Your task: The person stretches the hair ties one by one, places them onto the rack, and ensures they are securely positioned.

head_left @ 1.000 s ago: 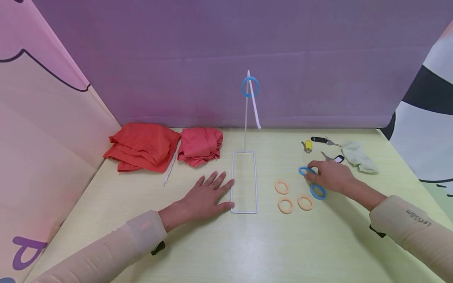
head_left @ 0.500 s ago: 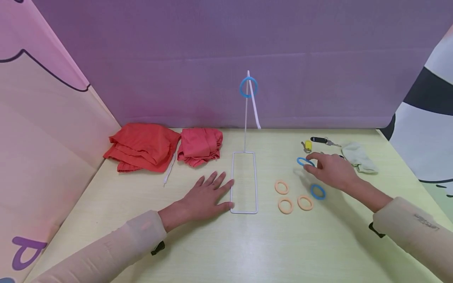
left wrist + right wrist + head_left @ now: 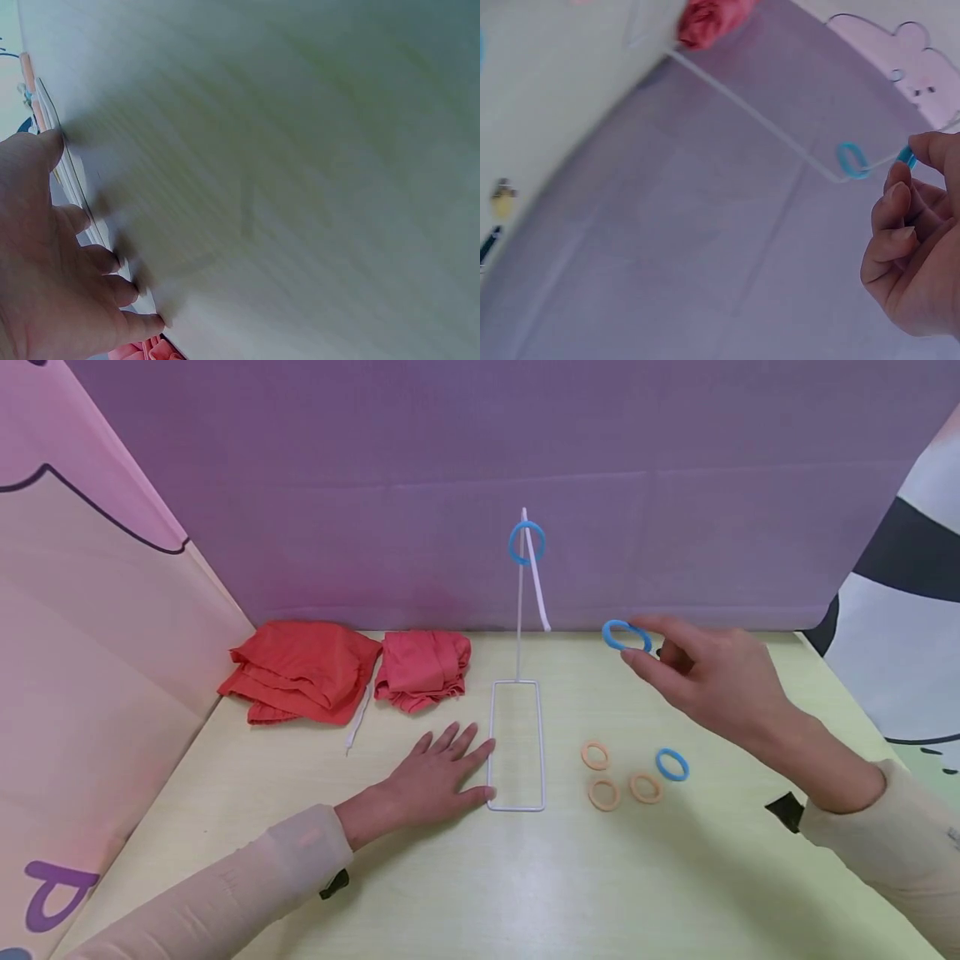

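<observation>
Blue and held off the tabletop, a small ring (image 3: 626,636) is pinched between the thumb and fingertips of the right hand (image 3: 712,685), up near the far edge and to the right of the white wire stand (image 3: 517,727). From the right wrist view only a sliver of that ring (image 3: 906,156) shows at the fingertips, so how the fingers wrap it there is hard to tell. A second blue ring (image 3: 527,543) hangs at the top of the stand's upright rod. The left hand (image 3: 435,777) lies flat with fingers spread on the tabletop, holding nothing, its fingertips touching the left side of the stand's rectangular base. Right of the base lie three peach rings (image 3: 604,792) and one more blue ring on the table (image 3: 672,764), close together. Two red cloths (image 3: 307,668) are bunched toward the far left corner.
</observation>
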A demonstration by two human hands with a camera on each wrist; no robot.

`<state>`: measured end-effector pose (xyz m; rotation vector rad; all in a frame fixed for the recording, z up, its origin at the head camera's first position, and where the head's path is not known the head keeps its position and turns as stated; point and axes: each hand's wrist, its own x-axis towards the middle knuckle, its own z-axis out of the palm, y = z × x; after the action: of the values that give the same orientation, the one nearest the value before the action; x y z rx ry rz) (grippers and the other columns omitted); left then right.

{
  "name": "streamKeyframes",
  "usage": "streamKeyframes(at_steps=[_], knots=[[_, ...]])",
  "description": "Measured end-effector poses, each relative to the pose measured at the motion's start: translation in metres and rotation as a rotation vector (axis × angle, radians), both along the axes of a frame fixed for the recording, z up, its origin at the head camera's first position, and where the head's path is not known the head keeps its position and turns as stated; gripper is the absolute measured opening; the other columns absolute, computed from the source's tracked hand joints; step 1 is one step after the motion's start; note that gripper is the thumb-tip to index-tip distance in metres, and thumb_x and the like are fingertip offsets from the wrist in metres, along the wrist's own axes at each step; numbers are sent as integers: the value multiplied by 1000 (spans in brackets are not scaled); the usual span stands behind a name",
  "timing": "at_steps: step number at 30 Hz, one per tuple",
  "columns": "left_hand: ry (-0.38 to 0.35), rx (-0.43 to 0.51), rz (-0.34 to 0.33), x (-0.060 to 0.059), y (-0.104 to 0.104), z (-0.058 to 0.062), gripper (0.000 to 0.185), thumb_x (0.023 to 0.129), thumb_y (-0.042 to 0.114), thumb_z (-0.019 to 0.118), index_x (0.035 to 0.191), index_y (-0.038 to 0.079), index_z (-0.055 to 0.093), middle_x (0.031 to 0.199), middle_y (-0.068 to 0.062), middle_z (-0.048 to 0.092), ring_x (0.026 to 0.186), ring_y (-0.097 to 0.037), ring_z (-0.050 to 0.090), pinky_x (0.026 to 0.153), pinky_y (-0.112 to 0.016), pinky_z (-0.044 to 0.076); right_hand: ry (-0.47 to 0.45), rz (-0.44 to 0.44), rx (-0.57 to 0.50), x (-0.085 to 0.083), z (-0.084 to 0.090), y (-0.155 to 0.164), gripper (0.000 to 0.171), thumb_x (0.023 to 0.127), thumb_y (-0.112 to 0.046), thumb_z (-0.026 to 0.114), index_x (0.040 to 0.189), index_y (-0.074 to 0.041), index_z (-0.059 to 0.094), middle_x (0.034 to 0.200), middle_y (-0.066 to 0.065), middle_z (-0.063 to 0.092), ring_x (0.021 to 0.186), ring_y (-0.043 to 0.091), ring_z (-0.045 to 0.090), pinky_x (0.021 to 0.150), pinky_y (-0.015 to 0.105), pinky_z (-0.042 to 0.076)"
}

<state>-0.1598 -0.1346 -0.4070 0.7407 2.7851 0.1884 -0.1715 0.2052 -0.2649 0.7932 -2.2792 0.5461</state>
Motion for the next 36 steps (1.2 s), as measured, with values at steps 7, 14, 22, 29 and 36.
streamKeyframes(at_steps=[7,14,22,29,36], knots=[[5,-2,-4,-1,0,-1,76,98,65,43,161,30,21,170,-5,13,158,-34,6,124,-61,12,250,119,18,27,30,-29,46,101,-51,51,114,-12,73,56,-9,54,50,4,42,44,22,32],[2,1,-5,0,0,0,76,98,65,44,161,30,20,170,-5,14,157,-35,7,124,-62,12,339,191,-24,48,45,-51,37,101,-41,56,112,-11,75,56,-4,53,48,7,39,41,25,27],[-3,-2,-1,-1,1,0,76,98,64,45,161,30,20,170,-5,14,157,-35,7,123,-62,12,420,188,6,45,49,-67,25,98,-31,62,113,-15,72,57,-2,56,47,11,46,38,27,23],[-7,-9,-10,-1,0,-2,77,97,65,44,161,30,20,170,-5,13,158,-35,7,123,-62,12,465,121,42,26,44,-74,21,91,-20,70,111,-15,71,52,-1,51,44,13,45,39,27,20],[-8,-5,-2,-1,0,-2,76,97,66,44,161,31,20,170,-5,13,158,-34,6,123,-62,12,492,91,43,5,42,-78,22,90,-17,68,111,-14,72,55,0,56,44,16,48,39,27,19]])
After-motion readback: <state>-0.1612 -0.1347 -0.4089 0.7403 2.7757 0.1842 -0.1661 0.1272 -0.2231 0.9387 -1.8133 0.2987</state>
